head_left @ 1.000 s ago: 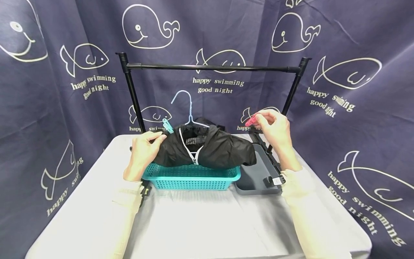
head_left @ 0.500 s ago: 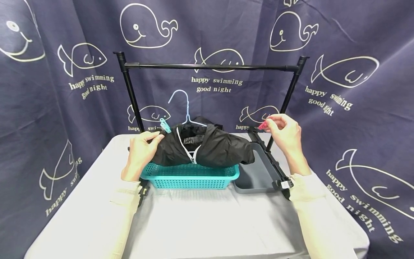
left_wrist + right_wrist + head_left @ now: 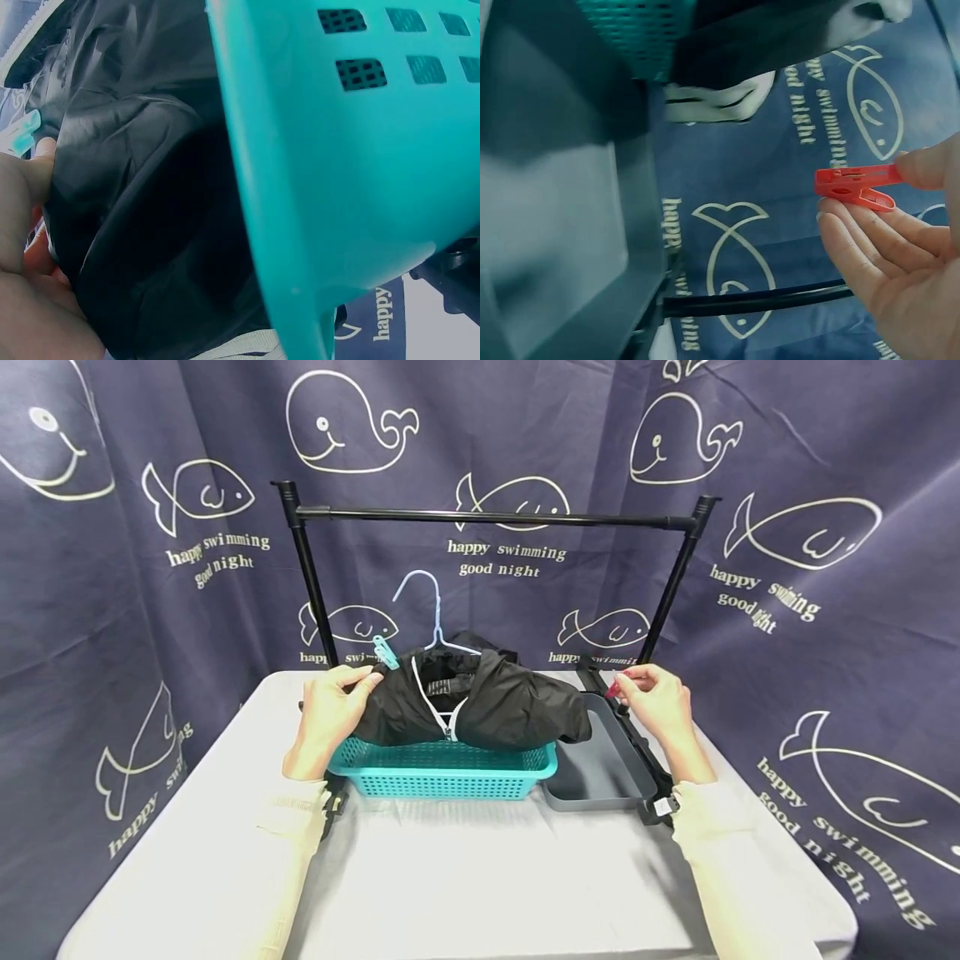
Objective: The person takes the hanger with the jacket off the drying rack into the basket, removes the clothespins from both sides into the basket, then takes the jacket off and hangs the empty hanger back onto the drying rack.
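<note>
A black jacket (image 3: 521,706) with a white zip hangs on a light blue wire hanger (image 3: 438,614), low over a turquoise basket (image 3: 442,785). My left hand (image 3: 330,710) pinches the jacket's left shoulder between thumb and fingers. Just above those fingers, a light blue clothespin (image 3: 386,652) is clipped on the shoulder. On the other side, my right hand (image 3: 662,703) holds a red clothespin (image 3: 855,184) between thumb and fingertips, apart from the jacket. In the left wrist view the jacket fabric (image 3: 142,150) sags beside the basket wall (image 3: 315,172).
A black rack (image 3: 487,516) stands over the basket, its posts at both sides. Right of the basket lies a grey tray (image 3: 600,805), next to the rack's right foot (image 3: 645,760). The table has a white cloth (image 3: 465,877), and a dark blue printed curtain (image 3: 517,435) hangs behind.
My right hand has moved right and then down with the red clothespin, from beside the jacket to above the grey tray's far right end. My left hand keeps its grip on the jacket shoulder.
</note>
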`<action>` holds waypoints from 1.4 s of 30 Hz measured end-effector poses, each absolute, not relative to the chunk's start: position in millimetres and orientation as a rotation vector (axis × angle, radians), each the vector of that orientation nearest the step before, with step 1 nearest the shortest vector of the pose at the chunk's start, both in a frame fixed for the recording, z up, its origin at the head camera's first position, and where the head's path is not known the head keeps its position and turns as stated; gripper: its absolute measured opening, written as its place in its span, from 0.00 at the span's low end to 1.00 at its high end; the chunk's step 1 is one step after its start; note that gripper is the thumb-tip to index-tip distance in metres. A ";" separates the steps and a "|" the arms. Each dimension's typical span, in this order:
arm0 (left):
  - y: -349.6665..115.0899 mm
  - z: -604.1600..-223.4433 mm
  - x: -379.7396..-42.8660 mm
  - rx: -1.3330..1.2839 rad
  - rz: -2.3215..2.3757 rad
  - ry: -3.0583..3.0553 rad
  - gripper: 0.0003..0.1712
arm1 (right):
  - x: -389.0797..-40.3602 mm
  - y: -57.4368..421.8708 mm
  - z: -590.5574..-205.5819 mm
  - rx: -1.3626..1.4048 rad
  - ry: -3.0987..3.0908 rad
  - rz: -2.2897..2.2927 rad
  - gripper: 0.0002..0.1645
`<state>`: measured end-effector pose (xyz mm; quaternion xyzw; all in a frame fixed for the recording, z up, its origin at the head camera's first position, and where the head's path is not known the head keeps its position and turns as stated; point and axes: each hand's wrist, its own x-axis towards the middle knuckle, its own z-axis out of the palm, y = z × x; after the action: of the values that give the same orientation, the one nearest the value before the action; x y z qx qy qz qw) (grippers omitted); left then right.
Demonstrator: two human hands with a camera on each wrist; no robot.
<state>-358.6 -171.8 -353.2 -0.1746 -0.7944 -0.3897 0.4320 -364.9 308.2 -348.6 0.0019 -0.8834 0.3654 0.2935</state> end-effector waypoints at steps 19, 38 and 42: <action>-174.0 -351.1 -362.2 -0.435 -0.976 -1.985 0.09 | -389.1 312.2 -384.1 0.011 -2.544 0.932 0.20; -170.9 -354.4 -357.7 -0.415 -0.971 -2.032 0.10 | -394.4 312.7 -394.4 -0.080 -2.745 0.722 0.19; -170.3 -353.8 -357.1 -0.417 -0.980 -2.037 0.10 | -394.2 311.6 -396.5 -0.108 -2.779 0.706 0.21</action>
<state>-357.1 -170.3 -353.8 -0.1656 -0.8085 -0.3892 0.4091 -394.2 311.6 -396.5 -0.0372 -0.9595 0.2438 0.1358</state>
